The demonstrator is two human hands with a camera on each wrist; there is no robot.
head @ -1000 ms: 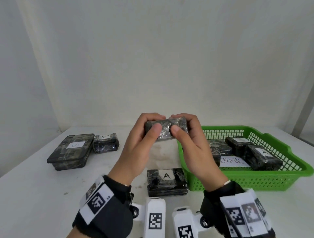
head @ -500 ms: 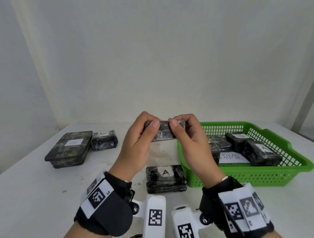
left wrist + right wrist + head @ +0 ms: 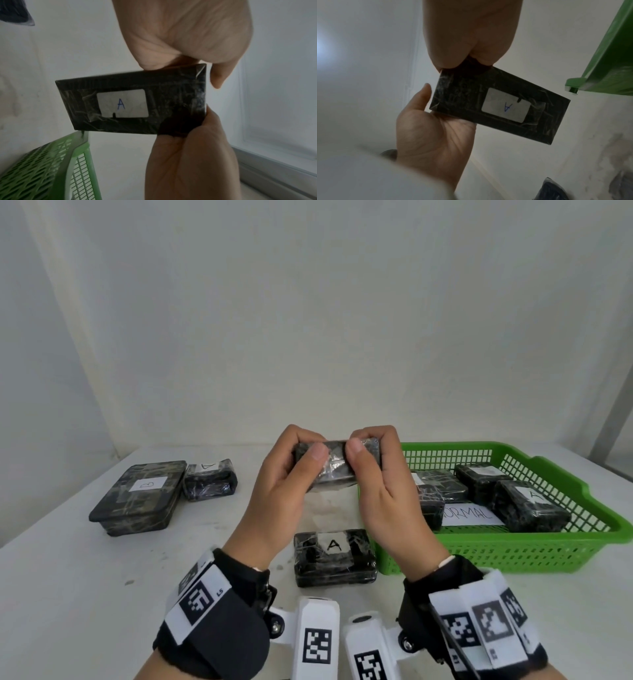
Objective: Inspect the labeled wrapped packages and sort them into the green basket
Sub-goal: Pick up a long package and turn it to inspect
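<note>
At the far left of the white table point(image 3: 68, 594) lies a flat dark box labelled B point(image 3: 138, 498), and touching its right end a small wrapped package point(image 3: 210, 480) with an A label. Nearer the middle, the left hand point(image 3: 281, 494) and the right hand point(image 3: 383, 491) are raised together, each pinching one end of the held package point(image 3: 337, 470) between thumb and curled fingers. Its long axis runs left to right between the hands, above the table; the wrist views show its white A label point(image 3: 122, 103) on the underside, facing away from the person. Below the hands another A package point(image 3: 334, 558) rests on the table, just beside the near-left corner of the green basket point(image 3: 513, 553). The basket lies to the right and already holds several wrapped packages and a paper slip point(image 3: 471, 514). The right hand is the nearer one to it, so a short carry rightward over the rim looks like the coming move.
</note>
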